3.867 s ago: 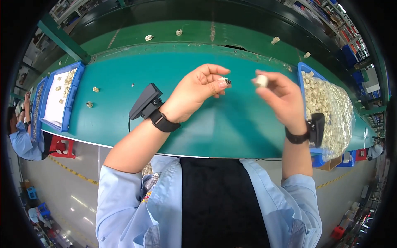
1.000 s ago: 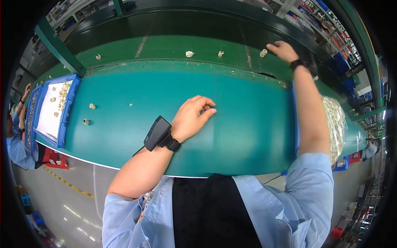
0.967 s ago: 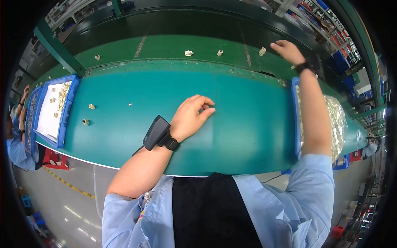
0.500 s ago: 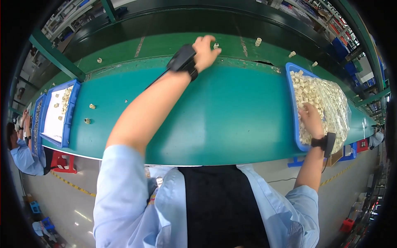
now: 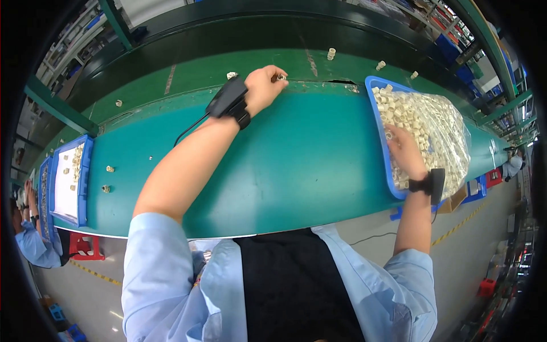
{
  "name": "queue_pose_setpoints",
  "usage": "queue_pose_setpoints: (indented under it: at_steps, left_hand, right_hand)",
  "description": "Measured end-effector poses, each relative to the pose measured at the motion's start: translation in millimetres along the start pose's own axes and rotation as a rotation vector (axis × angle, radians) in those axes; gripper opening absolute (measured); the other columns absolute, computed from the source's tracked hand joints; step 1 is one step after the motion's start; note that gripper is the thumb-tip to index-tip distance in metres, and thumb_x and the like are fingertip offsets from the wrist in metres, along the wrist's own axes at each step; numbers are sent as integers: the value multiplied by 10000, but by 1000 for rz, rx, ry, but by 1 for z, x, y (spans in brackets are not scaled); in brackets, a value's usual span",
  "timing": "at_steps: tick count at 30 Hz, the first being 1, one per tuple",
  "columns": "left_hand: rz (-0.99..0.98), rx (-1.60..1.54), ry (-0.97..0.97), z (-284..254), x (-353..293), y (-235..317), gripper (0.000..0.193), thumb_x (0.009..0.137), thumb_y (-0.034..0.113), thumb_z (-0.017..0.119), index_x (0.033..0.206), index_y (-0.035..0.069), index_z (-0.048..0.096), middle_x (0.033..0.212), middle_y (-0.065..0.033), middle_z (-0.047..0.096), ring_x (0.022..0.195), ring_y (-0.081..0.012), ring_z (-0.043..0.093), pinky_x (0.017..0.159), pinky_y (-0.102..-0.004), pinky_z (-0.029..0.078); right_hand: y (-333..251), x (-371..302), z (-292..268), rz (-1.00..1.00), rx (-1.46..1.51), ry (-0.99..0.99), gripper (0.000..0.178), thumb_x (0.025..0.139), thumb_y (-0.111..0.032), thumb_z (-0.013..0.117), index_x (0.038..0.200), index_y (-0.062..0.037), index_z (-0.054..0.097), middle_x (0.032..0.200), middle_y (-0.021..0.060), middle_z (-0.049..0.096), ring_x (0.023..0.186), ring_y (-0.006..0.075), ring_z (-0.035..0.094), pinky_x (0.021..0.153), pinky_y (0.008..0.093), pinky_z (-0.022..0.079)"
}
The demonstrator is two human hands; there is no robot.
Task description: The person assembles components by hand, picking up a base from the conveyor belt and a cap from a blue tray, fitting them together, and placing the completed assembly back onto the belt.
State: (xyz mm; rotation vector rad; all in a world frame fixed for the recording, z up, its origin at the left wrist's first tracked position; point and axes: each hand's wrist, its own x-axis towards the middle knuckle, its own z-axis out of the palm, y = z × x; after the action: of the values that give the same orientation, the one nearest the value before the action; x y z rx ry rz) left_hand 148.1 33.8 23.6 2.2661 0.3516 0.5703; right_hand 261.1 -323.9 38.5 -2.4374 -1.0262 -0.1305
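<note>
Above the far edge of the green work surface, my left hand [image 5: 264,91] has thumb and fingers closed around a small metallic fitting [image 5: 281,77]. My right hand [image 5: 405,153] reaches into a blue tray [image 5: 375,122] at the right, heaped with short cream plastic rings [image 5: 419,117]. Its fingers are curled, with one cream ring [image 5: 389,135] at the fingertips; the heap partly hides them. Clear plastic film [image 5: 456,134] covers the right part of the heap. Just beyond my left wrist stands another small fitting [image 5: 232,75].
Several cream pieces stand on the far ledge, one being a stacked piece [image 5: 331,54]. Two fittings [image 5: 110,169] lie on the left of the surface, beside a blue tray [image 5: 82,196] with a white sheet and cream parts. A co-worker [image 5: 37,242] sits at far left.
The view has swung right. My left fingers, earlier spread around the fitting on the far ledge, are now closed on it. My right hand stays in the tray, slightly shifted.
</note>
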Motion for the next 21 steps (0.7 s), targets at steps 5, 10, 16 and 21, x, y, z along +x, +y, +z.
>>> queue_pose_setpoints:
  at_steps: [5,10,16,21]
  left_hand:
    - [-25,-268,-209,-28,-77,40,257,769,195,664,970,39,628,753,-76,610,656,-143,547,633,-276,457]
    - [-25,-272,-227,-50,-129,46,250,787,177,645,994,37,623,794,-78,609,684,-146,535,654,-273,451]
    - [-9,-322,-40,-57,-148,37,244,798,170,630,995,25,622,824,-77,593,700,-156,530,660,-278,448]
    - [29,-395,15,-54,-149,22,267,786,155,643,1015,23,609,835,-81,581,716,-180,534,663,-284,450]
  right_hand:
    - [7,15,-6,307,-55,-179,291,796,-106,602,1059,9,559,917,156,608,789,215,591,658,303,460]
    - [-47,19,-17,188,189,55,262,845,-89,522,1094,-12,553,943,102,612,854,152,579,683,257,454]
    - [-145,24,14,-68,1011,-232,270,904,-150,483,1137,-14,497,931,77,609,823,121,574,698,229,445]
    - [-190,40,63,-55,1242,-512,218,906,-155,484,1080,-24,499,877,63,599,774,107,559,680,231,450]
